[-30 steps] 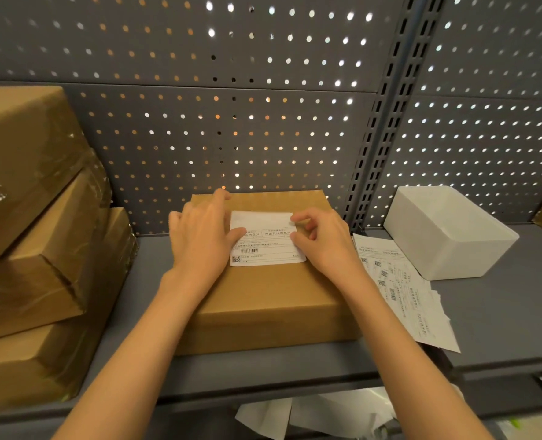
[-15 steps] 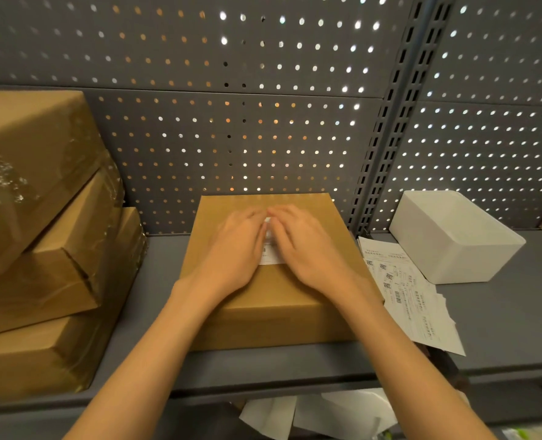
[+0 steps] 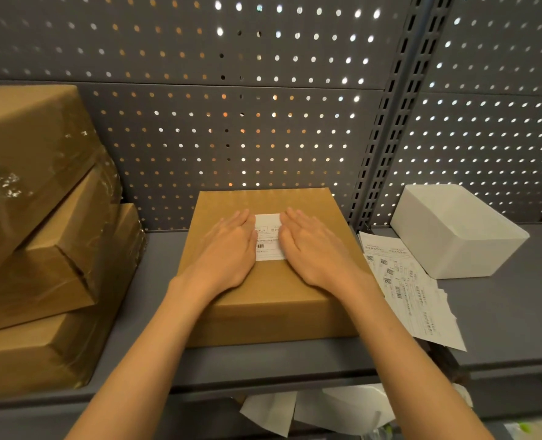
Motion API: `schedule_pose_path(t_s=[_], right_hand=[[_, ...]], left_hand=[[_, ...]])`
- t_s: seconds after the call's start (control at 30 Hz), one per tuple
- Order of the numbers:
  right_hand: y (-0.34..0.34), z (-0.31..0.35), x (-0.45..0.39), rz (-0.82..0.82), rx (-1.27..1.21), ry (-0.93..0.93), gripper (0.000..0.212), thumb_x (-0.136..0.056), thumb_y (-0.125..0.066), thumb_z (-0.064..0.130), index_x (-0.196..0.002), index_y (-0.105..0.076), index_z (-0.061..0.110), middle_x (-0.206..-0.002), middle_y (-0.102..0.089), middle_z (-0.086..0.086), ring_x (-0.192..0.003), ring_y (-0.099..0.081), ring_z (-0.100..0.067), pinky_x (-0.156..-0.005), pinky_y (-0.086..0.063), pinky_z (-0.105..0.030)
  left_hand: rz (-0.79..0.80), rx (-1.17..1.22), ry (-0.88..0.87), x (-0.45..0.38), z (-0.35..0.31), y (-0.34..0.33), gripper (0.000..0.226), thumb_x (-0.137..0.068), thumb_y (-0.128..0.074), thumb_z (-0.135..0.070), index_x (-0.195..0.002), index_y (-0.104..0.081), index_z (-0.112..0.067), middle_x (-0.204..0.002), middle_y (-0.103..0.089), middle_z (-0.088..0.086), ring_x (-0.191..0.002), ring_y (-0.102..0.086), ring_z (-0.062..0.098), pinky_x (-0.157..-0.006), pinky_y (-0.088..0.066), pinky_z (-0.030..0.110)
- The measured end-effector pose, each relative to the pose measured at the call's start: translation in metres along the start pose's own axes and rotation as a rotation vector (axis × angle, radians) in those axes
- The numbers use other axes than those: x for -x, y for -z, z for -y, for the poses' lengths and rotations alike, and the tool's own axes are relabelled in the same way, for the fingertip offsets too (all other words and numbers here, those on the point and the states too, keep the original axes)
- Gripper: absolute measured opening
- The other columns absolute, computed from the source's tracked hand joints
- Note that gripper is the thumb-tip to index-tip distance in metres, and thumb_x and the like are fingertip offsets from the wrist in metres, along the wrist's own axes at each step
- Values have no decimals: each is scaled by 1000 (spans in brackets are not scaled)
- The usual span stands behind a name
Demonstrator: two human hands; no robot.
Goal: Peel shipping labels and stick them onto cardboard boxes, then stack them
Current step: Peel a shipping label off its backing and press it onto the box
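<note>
Both hands, left (image 3: 228,252) and right (image 3: 315,250), press flat-fingered on the thin label (image 3: 268,236); the stiff cardboard box (image 3: 272,300) looks best lifted by its side edges.

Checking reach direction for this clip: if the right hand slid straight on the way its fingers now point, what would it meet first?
The right hand lies flat on the cardboard box, fingers pointing away and slightly left. Sliding on, it would probably cross the box's far edge and meet the perforated back panel first; the gap there is unclear.

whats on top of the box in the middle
A white shipping label lies on the box, with the left hand and right hand pressed flat on either side. The label's outer edges are covered by the hands.
</note>
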State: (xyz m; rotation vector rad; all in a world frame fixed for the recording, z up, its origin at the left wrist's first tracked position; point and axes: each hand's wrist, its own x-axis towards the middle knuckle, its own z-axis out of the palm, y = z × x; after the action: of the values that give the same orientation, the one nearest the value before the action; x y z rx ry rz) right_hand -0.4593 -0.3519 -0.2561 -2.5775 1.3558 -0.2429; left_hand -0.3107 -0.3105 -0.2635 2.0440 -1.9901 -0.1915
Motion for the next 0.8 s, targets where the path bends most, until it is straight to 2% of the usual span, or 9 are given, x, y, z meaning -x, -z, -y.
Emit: schedule_pose_path(t_s=[0.3,0.43,0.57,0.67,0.8], right_hand=[[4,-15,6,-55,-25,-86,52,-102,-13,30,-149,-15,10,-158,-10,-5,-145,-8,-15,-118,-6,-29],[11,7,16,-90,-70,3,51,-102,-16,28,-150,-13,9,-158,-7,-4,-145,-6,-11,-116,-1,-23],[3,29,26,-47,-98,80,49,-103,-19,26,-149,-17,11,-157,-15,-4,-144,-10,-12,-113,-2,-21],[-2,26,31,19,-70,63,49,-103,-16,28,-149,-14,12,-158,-11,-4,-145,-8,-12,-114,-1,-21],[-4,19,32,15,-18,22,51,-102,-16,28,-150,-13,9,-158,-8,-4,-145,-6,-12,-115,-1,-23]], left_hand=[[-20,-69,98,8,16,10,49,-103,-20,-25,-148,-18,-6,-157,-16,7,-145,-12,20,-116,-7,30],[-93,-44,35,16,-1,13,49,-103,-20,-23,-149,-16,-7,-158,-11,5,-146,-7,16,-115,-1,25],[-3,45,-64,22,-23,9,48,-102,-21,-16,-149,-13,-11,-158,-8,5,-146,-4,13,-112,5,19],[85,65,-43,26,-22,5,48,-103,-20,-18,-149,-11,-12,-158,-7,4,-145,-4,12,-112,2,19],[87,28,-30,30,-17,4,48,-103,-21,-21,-149,-14,-11,-158,-9,2,-145,-6,11,-113,0,19]])
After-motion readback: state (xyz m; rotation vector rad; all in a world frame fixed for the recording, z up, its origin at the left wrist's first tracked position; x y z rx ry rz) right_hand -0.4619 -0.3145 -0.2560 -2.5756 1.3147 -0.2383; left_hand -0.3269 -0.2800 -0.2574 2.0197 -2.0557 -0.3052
